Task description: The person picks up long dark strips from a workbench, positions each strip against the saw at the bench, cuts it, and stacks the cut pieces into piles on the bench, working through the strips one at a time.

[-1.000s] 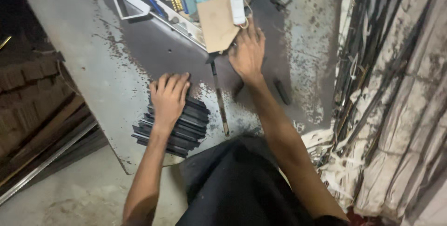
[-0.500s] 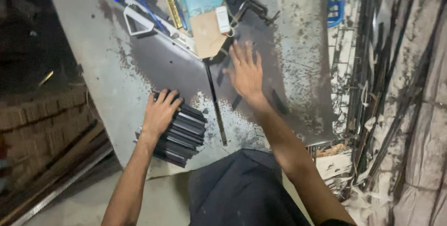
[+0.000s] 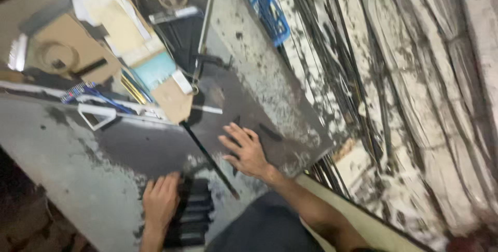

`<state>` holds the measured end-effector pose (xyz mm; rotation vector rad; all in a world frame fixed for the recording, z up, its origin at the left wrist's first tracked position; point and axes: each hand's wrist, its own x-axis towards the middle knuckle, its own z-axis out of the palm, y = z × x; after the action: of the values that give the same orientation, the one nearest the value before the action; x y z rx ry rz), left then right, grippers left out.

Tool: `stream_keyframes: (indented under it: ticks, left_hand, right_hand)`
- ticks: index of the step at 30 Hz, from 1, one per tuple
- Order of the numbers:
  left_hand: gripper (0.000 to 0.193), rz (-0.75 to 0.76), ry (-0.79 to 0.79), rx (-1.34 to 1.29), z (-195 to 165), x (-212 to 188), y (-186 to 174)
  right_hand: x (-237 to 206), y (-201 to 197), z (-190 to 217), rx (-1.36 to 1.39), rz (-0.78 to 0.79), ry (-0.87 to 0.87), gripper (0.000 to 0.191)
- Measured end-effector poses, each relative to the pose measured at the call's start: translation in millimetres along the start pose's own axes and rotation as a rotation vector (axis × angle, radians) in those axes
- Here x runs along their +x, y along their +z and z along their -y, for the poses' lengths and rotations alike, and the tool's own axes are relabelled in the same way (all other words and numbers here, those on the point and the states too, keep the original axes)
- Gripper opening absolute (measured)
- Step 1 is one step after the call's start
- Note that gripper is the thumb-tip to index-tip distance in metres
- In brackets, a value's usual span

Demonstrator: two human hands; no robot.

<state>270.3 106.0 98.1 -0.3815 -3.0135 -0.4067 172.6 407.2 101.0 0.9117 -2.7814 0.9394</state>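
On the tabletop [image 3: 62,143] our left hand [image 3: 160,200] presses flat on the black strips [image 3: 193,214]; right hand [image 3: 245,151], fingers spread, seemingly touches the rod [image 3: 207,157].

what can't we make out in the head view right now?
- Stack of dark strips: left hand covers its near side, count unreadable.
- Under the right hand: palm hides anything it presses on the metal table.
- Clutter of cardboard and paper: motion blur, items indistinct.
- Left forearm: cut off by the bottom edge.

Worn metal table [image 3: 62,148] carries dark strips [image 3: 194,215], cardboard [image 3: 174,99].
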Motion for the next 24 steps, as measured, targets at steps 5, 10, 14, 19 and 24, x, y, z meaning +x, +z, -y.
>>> stream_keyframes:
  ticks: [5,10,14,19,24]
  left_hand:
    - [0.039,-0.215,-0.078,-0.261,-55.8,22.6,20.2]
    - [0.021,-0.23,-0.368,-0.329,-30.1,31.3,31.1]
    - [0.019,-0.22,-0.433,-0.299,-23.3,31.4,44.0]
    - [0.017,-0.173,-0.533,-0.322,-26.5,24.1,63.8]
    - [0.02,-0.247,-0.519,-0.236,-25.1,27.9,70.9]
  right_hand:
    - [33.1,27.4,14.6,-0.197,0.241,-0.258,0.036]
    - [90.7,70.0,1.2,-0.327,0.228,-0.066,0.029]
    - [101.4,94.4,1.4,-0.196,-0.027,0.017,0.04]
    - [84.3,104.4,8.9,-0.074,-0.119,0.077,0.047]
    - [103.8,99.3,15.4,-0.165,0.134,0.052,0.052]
